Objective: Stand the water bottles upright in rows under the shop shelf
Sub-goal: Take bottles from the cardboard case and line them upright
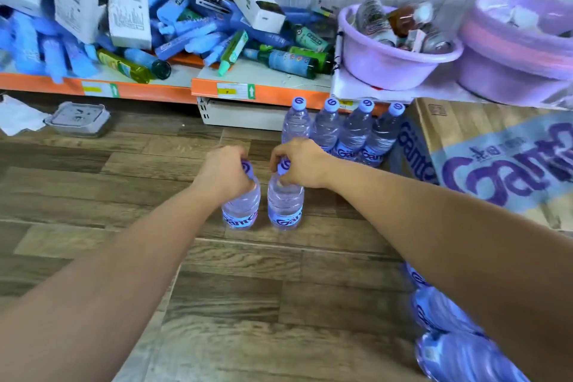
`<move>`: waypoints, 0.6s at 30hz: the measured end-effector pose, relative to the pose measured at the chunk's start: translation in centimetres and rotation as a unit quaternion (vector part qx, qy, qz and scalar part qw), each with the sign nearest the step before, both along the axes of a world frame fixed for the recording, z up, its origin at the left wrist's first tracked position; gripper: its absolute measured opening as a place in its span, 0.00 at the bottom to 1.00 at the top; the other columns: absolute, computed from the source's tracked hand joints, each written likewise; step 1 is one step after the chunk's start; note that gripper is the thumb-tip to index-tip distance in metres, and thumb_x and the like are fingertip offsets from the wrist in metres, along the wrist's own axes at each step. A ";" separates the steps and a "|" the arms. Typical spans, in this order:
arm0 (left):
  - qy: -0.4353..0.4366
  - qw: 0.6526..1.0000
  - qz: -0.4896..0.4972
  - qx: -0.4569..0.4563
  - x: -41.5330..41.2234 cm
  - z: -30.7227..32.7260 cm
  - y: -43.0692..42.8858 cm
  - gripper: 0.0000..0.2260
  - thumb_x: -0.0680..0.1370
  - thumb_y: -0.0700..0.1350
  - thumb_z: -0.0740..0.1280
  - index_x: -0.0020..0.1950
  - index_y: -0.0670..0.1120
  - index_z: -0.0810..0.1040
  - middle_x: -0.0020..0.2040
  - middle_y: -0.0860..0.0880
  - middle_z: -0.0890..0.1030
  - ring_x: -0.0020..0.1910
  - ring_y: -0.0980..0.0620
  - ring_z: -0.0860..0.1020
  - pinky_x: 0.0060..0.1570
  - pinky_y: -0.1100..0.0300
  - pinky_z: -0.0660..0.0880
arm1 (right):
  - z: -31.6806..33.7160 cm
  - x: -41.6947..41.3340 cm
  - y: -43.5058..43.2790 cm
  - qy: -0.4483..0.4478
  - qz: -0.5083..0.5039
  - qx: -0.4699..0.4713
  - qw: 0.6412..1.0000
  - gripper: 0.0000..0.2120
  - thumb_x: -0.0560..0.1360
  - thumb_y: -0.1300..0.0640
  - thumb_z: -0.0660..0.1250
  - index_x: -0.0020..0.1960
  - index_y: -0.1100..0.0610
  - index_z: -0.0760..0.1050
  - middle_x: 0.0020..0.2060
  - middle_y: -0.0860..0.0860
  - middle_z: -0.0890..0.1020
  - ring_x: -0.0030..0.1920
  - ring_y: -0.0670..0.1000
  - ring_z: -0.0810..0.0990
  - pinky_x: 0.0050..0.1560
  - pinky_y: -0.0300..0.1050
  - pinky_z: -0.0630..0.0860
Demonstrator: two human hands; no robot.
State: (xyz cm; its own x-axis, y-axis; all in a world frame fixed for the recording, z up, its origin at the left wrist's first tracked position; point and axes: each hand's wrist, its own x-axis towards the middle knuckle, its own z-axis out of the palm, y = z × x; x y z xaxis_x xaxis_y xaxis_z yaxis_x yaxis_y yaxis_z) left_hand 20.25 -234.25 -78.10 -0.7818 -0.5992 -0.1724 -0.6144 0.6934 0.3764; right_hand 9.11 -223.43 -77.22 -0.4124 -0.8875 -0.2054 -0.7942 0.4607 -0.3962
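Here each hand pinches a bottle by its cap: left hand [224,172], right hand [299,163], bottles [285,205] upright on the floor below; a careless push risks toppling the row [341,130] beyond.

Wood-plank floor [93,183] below an orange-edged shop shelf [155,90]

On the floor: four upright water bottles [341,130] in a row at the shelf's foot, two more upright bottles [263,205] nearer, a printed carton [483,146] beside the row, a clear lidded container [77,118], crumpled white paper [18,116], and lying bottles [446,319] at lower right.
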 end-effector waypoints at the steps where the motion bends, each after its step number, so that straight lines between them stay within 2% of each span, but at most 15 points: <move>1: -0.003 1.000 -0.008 -0.009 0.3 0.7 1.1 0.11 0.71 0.41 0.69 0.52 0.40 0.78 0.51 0.40 0.81 0.54 0.41 0.76 0.47 0.57 0.71 | 0.7 0.5 1.1 0.003 0.003 0.000 1.000 0.12 0.70 0.59 0.71 0.53 0.58 0.79 0.52 0.56 0.82 0.55 0.55 0.77 0.45 0.39 0.68; 3: 0.001 0.999 -0.029 -0.029 1.0 2.2 3.7 0.09 0.72 0.39 0.64 0.51 0.39 0.75 0.49 0.38 0.79 0.57 0.41 0.72 0.49 0.56 0.70 | 2.4 1.3 3.5 0.017 0.013 -0.010 1.000 0.11 0.71 0.58 0.70 0.53 0.58 0.79 0.52 0.56 0.81 0.55 0.55 0.77 0.49 0.42 0.71; 5: 0.010 0.998 -0.045 -0.053 1.8 4.3 6.5 0.06 0.73 0.39 0.63 0.49 0.40 0.73 0.47 0.37 0.77 0.58 0.41 0.70 0.52 0.55 0.69 | 4.6 1.5 6.1 0.032 0.015 -0.026 0.999 0.10 0.72 0.59 0.70 0.53 0.58 0.79 0.51 0.56 0.81 0.54 0.54 0.77 0.48 0.43 0.72; 7: 0.011 0.996 -0.054 -0.077 2.4 7.1 9.1 0.11 0.73 0.42 0.67 0.52 0.39 0.73 0.50 0.37 0.76 0.58 0.40 0.71 0.53 0.54 0.70 | 7.4 1.4 8.8 0.056 0.009 -0.041 0.998 0.11 0.72 0.58 0.69 0.54 0.57 0.79 0.47 0.55 0.78 0.49 0.53 0.75 0.43 0.41 0.67; 10: 0.012 0.994 -0.055 -0.094 2.7 11.5 13.1 0.16 0.72 0.46 0.70 0.54 0.38 0.74 0.50 0.37 0.74 0.55 0.37 0.74 0.52 0.51 0.72 | 11.8 1.1 13.6 0.072 -0.013 -0.072 0.995 0.11 0.71 0.59 0.68 0.53 0.56 0.80 0.42 0.50 0.73 0.45 0.51 0.72 0.42 0.38 0.63; 12: 0.020 0.991 -0.071 -0.110 2.6 14.2 16.3 0.12 0.73 0.46 0.69 0.48 0.39 0.74 0.46 0.37 0.74 0.53 0.37 0.75 0.47 0.52 0.71 | 14.5 1.2 17.0 0.069 -0.025 -0.090 0.993 0.10 0.71 0.59 0.68 0.52 0.55 0.80 0.44 0.51 0.77 0.45 0.50 0.72 0.42 0.38 0.66; 14: 0.029 0.990 -0.079 -0.115 2.6 16.6 19.9 0.08 0.73 0.44 0.68 0.42 0.43 0.70 0.43 0.39 0.73 0.51 0.39 0.76 0.41 0.55 0.67 | 16.5 1.4 20.3 0.061 -0.029 -0.101 0.993 0.11 0.70 0.59 0.69 0.52 0.55 0.80 0.50 0.53 0.81 0.48 0.53 0.76 0.47 0.42 0.74; 16: 0.032 0.989 -0.083 -0.117 2.8 18.5 22.5 0.08 0.74 0.42 0.68 0.42 0.42 0.70 0.42 0.39 0.74 0.49 0.39 0.76 0.40 0.57 0.65 | 17.8 1.7 22.6 0.063 -0.035 -0.112 0.991 0.11 0.70 0.59 0.69 0.52 0.55 0.80 0.53 0.55 0.81 0.52 0.54 0.78 0.52 0.44 0.76; 18: 0.035 0.988 -0.090 -0.121 2.6 20.3 25.8 0.08 0.74 0.43 0.68 0.46 0.38 0.75 0.45 0.36 0.77 0.51 0.39 0.77 0.40 0.57 0.66 | 19.5 1.7 26.0 0.076 -0.038 -0.107 0.991 0.12 0.71 0.59 0.69 0.54 0.55 0.80 0.54 0.54 0.81 0.52 0.54 0.77 0.48 0.40 0.71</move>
